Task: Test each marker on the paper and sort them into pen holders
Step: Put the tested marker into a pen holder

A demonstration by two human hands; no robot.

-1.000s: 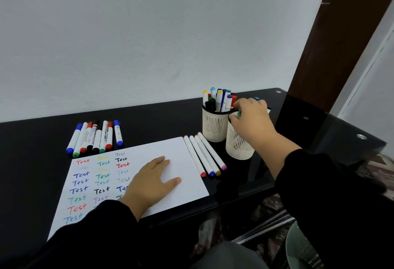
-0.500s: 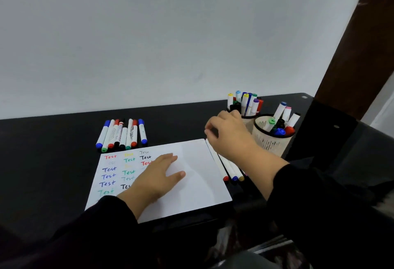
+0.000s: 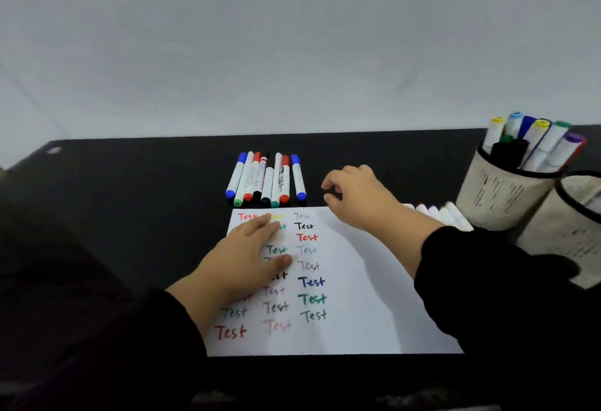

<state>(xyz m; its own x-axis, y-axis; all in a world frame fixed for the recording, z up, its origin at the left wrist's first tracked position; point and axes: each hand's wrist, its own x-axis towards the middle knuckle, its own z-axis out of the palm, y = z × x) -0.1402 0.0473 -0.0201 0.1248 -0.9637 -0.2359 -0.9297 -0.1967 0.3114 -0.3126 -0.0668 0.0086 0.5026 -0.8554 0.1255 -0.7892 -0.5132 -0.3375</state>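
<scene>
White-barrelled markers (image 3: 266,179) lay in a tight row on the black tabletop (image 3: 146,202) just beyond the far edge of the paper (image 3: 364,296), their long axes running away from the person, coloured caps at both ends. In the head view, the one view given, the right hand (image 3: 354,195) hovered over the table just to the right of that row, at the paper's far corner, empty, its fingers loosely curled with thumb and forefinger apart as if readying a pinch; the nearest marker, a blue-capped one (image 3: 298,179), lay to the left of those fingers. The left hand (image 3: 247,257) lay flat with straight fingers on the sheet, covering part of the columns of "Test" words, and was further from that marker. Probably the next pick would come from that row (judging only by the hand's position). A second group of white markers (image 3: 435,213) lay partly hidden behind the right forearm, beside two mesh pen holders (image 3: 500,192); the farther one stood full of markers. Behind the table rose a plain pale wall (image 3: 292,36).
</scene>
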